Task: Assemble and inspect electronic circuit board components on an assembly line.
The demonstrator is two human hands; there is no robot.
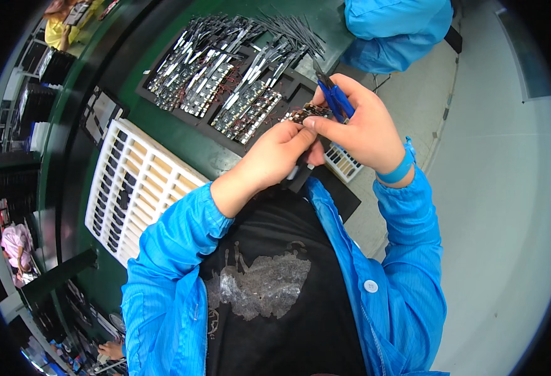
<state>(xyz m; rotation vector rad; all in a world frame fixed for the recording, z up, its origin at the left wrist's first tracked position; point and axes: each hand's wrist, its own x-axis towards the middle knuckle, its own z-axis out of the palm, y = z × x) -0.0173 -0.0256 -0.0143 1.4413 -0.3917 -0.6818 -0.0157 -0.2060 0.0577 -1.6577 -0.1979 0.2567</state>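
Observation:
Both hands meet over the near right end of the dark tray. Blue-handled cutters point(338, 102) with dark jaws rest in my right hand point(368, 128), jaws pointing up and away; its thumb and fingertips also come together at the small parts. My left hand point(275, 155) is closed in a pinch at the right thumb tip, on or beside a small circuit board point(307, 113). The fingers cover much of that spot, so the exact grip is hidden. Rows of small circuit boards point(247, 116) with black and white strips lie just beyond, to the left.
A black foam tray point(225, 143) bears the board rows on a green bench point(131, 94). At the left stands a white slotted tray point(144, 182); a smaller white tray point(343, 161) sits under my right wrist. A co-worker's blue sleeve point(398, 31) is at the far right.

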